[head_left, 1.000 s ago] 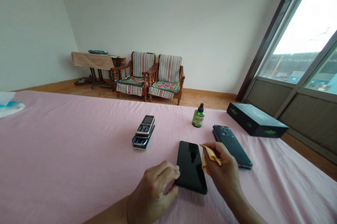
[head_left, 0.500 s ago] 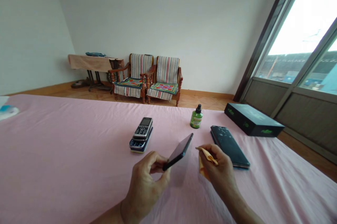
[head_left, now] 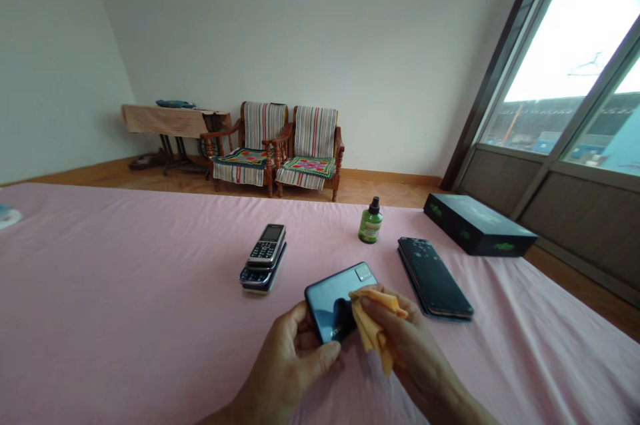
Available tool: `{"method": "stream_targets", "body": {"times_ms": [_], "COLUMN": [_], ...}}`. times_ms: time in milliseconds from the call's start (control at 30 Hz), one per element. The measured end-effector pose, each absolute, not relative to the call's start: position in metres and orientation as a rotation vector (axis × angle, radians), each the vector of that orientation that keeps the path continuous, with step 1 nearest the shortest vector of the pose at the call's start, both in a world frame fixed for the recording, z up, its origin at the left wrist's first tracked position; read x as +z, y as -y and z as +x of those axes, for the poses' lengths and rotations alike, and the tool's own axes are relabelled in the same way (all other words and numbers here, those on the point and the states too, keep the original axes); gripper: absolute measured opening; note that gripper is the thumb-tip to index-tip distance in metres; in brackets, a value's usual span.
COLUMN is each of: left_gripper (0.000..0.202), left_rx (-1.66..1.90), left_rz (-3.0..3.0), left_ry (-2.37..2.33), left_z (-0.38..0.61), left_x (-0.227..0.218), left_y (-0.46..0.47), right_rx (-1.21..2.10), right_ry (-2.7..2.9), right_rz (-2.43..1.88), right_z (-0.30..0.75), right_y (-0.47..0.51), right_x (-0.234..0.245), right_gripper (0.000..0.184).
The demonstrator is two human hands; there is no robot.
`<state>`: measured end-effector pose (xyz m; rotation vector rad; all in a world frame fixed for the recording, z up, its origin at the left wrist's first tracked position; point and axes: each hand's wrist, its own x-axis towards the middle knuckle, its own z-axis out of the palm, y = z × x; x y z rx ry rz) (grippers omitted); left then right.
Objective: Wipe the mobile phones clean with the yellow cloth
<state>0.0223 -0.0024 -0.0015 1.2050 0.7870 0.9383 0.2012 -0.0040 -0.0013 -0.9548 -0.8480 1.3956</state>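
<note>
A smartphone (head_left: pixel 325 304) with a shiny blue back and a camera block at its upper right corner is tilted toward me. My left hand (head_left: pixel 293 362) grips it by its left end, thumb along the lower edge. Pinched in my right hand (head_left: pixel 407 338) is a yellow cloth (head_left: pixel 373 328), which lies against the right part of the phone's back. To the left rests a small stack of keypad phones (head_left: pixel 267 245), the top one silver and black. A dark smartphone (head_left: pixel 435 275) lies on top of another flat device to the right of my right hand.
Beyond the phones, a green spray bottle (head_left: pixel 371 224) stands upright on the pink bedsheet (head_left: pixel 125 298). A black box (head_left: pixel 480 225) sits at the right edge. Two wooden chairs (head_left: pixel 307 145) and a cloth-covered table (head_left: pixel 170 120) stand by the far wall.
My left hand has turned the smartphone so its blue back faces me. My right hand has moved left, bringing the yellow cloth onto the phone. The view has shifted slightly.
</note>
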Motion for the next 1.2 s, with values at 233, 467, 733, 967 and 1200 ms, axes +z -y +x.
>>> {"method": "stream_targets", "body": {"times_ms": [233, 467, 733, 967, 1200], "left_gripper": [0.039, 0.052, 0.052, 0.033, 0.036], "left_rx": [0.946, 1.015, 1.172, 1.092, 1.051], "left_rz": [1.626, 1.699, 2.201, 2.343, 2.26], "left_ry": [-1.041, -1.132, -1.143, -1.054, -1.08], "left_z": [0.018, 0.014, 0.01, 0.012, 0.014], "left_x": [0.001, -0.012, -0.007, 0.0, -0.002], "left_y": [0.004, 0.0, -0.001, 0.003, 0.002], "right_rx": [1.407, 1.362, 1.355, 1.402, 1.372], "right_ry": [0.822, 0.816, 0.788, 0.783, 0.839], "right_rz": [-0.917, -0.951, -0.986, -0.968, -1.017], "right_z": [0.202, 0.205, 0.209, 0.211, 0.213], "right_y": [0.005, 0.003, 0.002, 0.002, 0.001], "right_x": [0.001, 0.006, 0.009, 0.006, 0.008], "right_gripper": [0.021, 0.022, 0.021, 0.02, 0.024]}}
